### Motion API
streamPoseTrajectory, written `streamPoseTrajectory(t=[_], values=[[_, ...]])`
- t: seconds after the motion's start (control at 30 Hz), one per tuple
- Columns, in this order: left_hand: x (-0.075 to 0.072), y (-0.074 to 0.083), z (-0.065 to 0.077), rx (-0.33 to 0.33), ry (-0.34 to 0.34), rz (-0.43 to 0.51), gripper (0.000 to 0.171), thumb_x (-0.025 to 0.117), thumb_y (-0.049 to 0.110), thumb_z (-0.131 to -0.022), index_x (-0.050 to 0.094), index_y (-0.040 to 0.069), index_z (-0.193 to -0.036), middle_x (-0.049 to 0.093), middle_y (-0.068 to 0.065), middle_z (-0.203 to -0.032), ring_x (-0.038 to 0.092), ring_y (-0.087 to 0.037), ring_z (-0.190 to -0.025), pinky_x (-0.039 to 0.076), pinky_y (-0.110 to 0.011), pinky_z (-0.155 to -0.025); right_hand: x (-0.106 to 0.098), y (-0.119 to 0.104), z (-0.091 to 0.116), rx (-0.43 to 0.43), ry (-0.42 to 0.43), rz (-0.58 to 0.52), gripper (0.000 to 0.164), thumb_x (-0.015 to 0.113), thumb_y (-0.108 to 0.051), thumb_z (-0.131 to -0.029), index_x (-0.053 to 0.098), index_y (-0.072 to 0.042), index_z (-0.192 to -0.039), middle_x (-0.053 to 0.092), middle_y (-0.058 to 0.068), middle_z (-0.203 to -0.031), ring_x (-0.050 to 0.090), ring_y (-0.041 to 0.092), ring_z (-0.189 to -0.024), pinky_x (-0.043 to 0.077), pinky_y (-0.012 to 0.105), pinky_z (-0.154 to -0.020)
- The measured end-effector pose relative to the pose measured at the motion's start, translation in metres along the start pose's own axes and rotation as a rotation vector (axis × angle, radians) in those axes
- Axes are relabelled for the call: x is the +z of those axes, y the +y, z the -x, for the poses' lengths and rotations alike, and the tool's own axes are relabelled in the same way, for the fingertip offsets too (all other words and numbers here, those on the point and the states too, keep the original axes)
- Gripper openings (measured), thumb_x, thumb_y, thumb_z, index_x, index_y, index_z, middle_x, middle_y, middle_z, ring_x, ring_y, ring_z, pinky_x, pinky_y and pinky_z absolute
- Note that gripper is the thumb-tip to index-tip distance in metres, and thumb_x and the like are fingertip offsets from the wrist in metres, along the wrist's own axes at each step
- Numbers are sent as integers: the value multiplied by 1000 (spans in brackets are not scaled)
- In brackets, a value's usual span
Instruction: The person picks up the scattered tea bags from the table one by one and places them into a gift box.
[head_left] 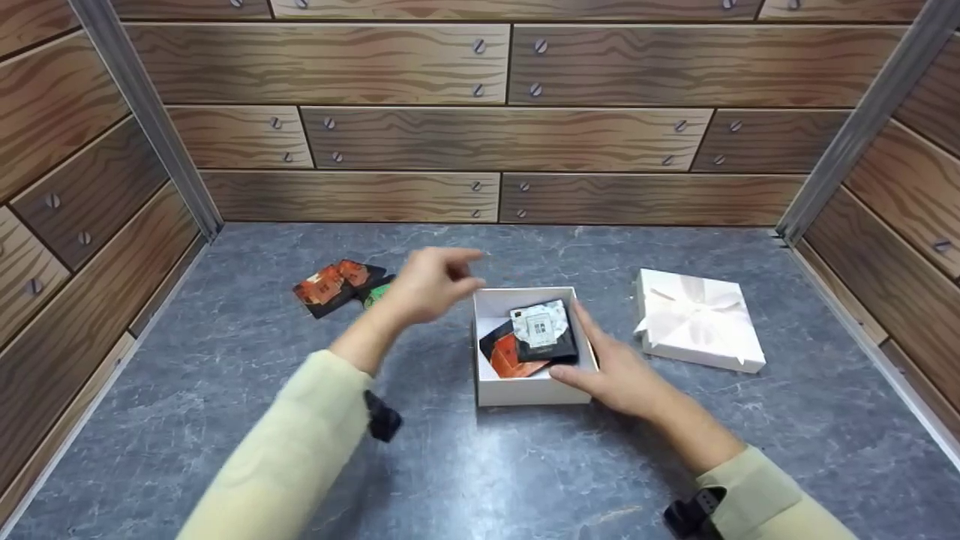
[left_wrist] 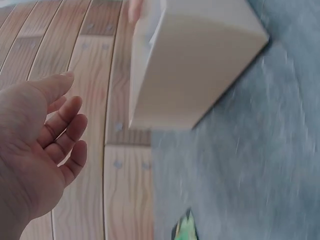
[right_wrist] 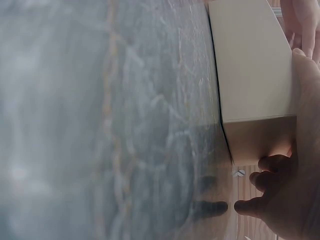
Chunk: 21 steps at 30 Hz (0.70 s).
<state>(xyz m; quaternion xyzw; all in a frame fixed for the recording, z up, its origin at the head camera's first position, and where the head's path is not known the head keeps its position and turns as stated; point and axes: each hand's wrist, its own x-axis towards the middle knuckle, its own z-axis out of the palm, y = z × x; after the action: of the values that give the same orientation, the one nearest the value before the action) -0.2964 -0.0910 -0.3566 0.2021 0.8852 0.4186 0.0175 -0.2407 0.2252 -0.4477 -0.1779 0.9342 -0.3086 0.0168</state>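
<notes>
An open white box (head_left: 534, 390) stands on the grey surface in front of the person. In it lie a black packet with a pale patterned label (head_left: 541, 330) and an orange-and-black packet (head_left: 511, 358) partly beneath. The right hand (head_left: 619, 371) holds the box at its near right corner, thumb over the front rim and fingers along the right side; the right wrist view shows those fingers (right_wrist: 270, 167) against the wall. Just left of the box, the left hand (head_left: 435, 285) hovers with nothing in it. Its fingers (left_wrist: 67, 132) are loosely bent in the left wrist view.
Orange-and-black packets (head_left: 328, 289) and a partly hidden green one (head_left: 375, 295) lie left, behind the left hand. A white lid (head_left: 701, 322) with a ribbon bow rests on the right. Wood-patterned walls (head_left: 495, 135) enclose the surface at the back and sides.
</notes>
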Motion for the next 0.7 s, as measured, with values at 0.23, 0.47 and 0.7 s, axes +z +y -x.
streamPoseTrajectory(t=[0.23, 0.47, 0.7], values=[[-50, -37, 22, -28, 144, 47, 51, 75, 20, -101, 62, 8, -149, 76, -9, -108, 68, -24, -98, 58, -38, -84, 0, -1, -1, -2, 11, 14, 109, 73, -62, -94, 13, -15, -172, 47, 39, -151, 53, 55, -134, 41, 66, -113], [-85, -79, 47, -106, 279, 98, 49, 76, 15, -100, 63, 1, -146, 75, -20, -118, 70, -28, -105, 56, -29, -90, -1, -2, -2, -12, 12, 33, 109, 72, -63, -94, 12, -17, -172, 49, 41, -148, 55, 56, -130, 43, 67, -110], [-94, -115, 64, -175, 329, 90, 48, 74, 15, -101, 62, -4, -145, 72, -23, -123, 67, -27, -110, 50, -16, -82, -2, -2, 0, -2, 2, 39, 110, 71, -65, -94, 10, -17, -172, 49, 42, -148, 54, 59, -130, 42, 70, -109]])
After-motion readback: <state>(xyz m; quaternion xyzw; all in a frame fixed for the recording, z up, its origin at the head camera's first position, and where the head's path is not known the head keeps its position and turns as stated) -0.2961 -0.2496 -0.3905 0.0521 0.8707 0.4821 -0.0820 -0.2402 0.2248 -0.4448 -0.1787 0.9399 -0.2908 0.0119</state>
